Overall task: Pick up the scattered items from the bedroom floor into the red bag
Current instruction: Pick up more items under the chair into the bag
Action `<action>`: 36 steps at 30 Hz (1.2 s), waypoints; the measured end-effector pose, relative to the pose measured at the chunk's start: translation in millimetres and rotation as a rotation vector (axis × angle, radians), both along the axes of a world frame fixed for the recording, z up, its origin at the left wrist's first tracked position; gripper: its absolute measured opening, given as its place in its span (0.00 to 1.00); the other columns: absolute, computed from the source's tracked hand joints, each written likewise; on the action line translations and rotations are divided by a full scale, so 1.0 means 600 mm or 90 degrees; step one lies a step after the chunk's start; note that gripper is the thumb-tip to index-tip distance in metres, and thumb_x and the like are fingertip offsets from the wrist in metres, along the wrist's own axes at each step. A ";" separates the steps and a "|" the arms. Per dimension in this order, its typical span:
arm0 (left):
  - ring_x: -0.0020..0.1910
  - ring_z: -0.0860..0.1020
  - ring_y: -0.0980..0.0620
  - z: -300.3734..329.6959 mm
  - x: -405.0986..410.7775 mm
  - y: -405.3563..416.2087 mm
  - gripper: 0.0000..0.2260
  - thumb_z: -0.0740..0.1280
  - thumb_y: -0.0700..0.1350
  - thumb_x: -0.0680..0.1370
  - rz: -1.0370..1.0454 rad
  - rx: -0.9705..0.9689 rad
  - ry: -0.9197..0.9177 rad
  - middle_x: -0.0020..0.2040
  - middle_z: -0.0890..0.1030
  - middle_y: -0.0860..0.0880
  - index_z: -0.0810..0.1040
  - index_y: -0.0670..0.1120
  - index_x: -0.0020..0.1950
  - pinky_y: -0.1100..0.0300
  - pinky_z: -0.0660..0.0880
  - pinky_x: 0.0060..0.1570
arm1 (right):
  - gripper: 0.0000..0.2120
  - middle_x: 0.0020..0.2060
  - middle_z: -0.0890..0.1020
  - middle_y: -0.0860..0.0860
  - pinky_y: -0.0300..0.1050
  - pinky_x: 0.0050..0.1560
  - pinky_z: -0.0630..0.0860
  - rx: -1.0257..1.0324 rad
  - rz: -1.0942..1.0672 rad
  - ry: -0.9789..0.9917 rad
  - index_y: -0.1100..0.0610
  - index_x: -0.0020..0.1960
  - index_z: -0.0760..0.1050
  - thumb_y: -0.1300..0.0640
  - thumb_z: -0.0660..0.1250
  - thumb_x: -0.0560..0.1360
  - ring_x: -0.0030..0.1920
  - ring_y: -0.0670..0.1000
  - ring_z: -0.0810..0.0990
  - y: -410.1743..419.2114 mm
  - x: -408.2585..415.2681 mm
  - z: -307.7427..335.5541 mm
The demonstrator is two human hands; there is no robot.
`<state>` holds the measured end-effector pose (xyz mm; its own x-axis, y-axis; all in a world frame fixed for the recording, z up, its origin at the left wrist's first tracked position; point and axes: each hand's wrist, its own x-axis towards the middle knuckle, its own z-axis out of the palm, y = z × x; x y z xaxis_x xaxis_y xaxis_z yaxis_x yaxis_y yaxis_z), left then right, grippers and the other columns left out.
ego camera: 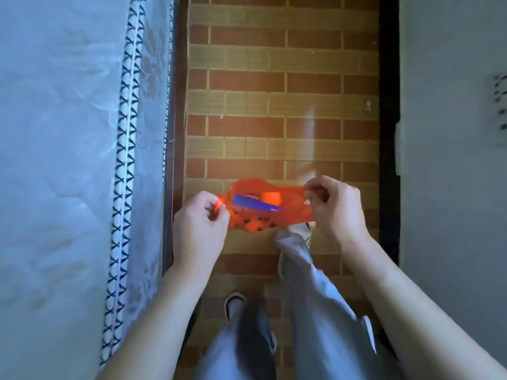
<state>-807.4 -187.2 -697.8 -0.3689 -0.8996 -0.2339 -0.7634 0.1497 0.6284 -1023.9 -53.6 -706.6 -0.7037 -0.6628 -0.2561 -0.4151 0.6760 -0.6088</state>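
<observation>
Here, red bag [270,207] stretched open in mid-air above the brick-patterned floor [282,78], near the bed's [60,160] edge. Left hand [200,223] pinching one handle, right hand [336,207] pinching the other, fingers curled round the plastic. Inside, a blue flat item [255,205] showing.
</observation>
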 end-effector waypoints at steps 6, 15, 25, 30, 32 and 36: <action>0.36 0.80 0.56 0.227 0.039 0.035 0.06 0.72 0.41 0.77 0.021 0.025 0.042 0.35 0.80 0.54 0.79 0.50 0.42 0.50 0.79 0.38 | 0.10 0.43 0.87 0.48 0.50 0.48 0.81 0.004 0.020 0.013 0.52 0.49 0.84 0.64 0.68 0.73 0.44 0.51 0.84 0.020 0.052 0.237; 0.35 0.79 0.55 0.549 0.113 0.110 0.07 0.74 0.43 0.77 -0.033 -0.035 0.074 0.36 0.80 0.55 0.78 0.51 0.42 0.54 0.78 0.37 | 0.13 0.40 0.86 0.46 0.33 0.38 0.72 0.008 0.037 0.059 0.49 0.49 0.86 0.64 0.68 0.72 0.39 0.48 0.81 0.060 0.110 0.572; 0.35 0.80 0.52 0.830 0.125 0.077 0.06 0.74 0.43 0.76 -0.003 -0.170 0.177 0.34 0.81 0.55 0.79 0.50 0.42 0.57 0.78 0.37 | 0.10 0.38 0.86 0.47 0.41 0.41 0.77 -0.099 0.033 0.152 0.52 0.43 0.85 0.63 0.66 0.71 0.41 0.52 0.83 0.041 0.109 0.875; 0.35 0.81 0.54 0.936 0.108 0.035 0.06 0.75 0.42 0.74 0.018 -0.234 0.242 0.33 0.80 0.57 0.80 0.50 0.40 0.54 0.79 0.39 | 0.10 0.39 0.86 0.48 0.42 0.43 0.78 -0.157 0.033 0.214 0.53 0.44 0.86 0.63 0.67 0.71 0.42 0.52 0.83 0.028 0.102 0.993; 0.35 0.80 0.53 0.971 0.095 0.022 0.07 0.75 0.42 0.74 0.015 -0.250 0.267 0.33 0.80 0.56 0.79 0.51 0.39 0.55 0.79 0.39 | 0.11 0.39 0.86 0.49 0.44 0.44 0.80 -0.174 0.032 0.238 0.53 0.44 0.86 0.63 0.67 0.71 0.42 0.52 0.83 0.022 0.095 1.033; 0.35 0.80 0.55 1.025 0.068 0.002 0.08 0.75 0.42 0.74 0.005 -0.284 0.294 0.33 0.80 0.57 0.79 0.52 0.38 0.58 0.77 0.38 | 0.12 0.39 0.87 0.49 0.44 0.45 0.81 -0.201 0.026 0.268 0.53 0.44 0.87 0.65 0.67 0.70 0.42 0.53 0.84 0.009 0.072 1.088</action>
<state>-766.8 -186.1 -83.0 -0.3359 -0.8766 0.3445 -0.4313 0.4683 0.7712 -980.5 -48.2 -53.5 -0.6745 -0.6908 0.2603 -0.6900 0.4645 -0.5552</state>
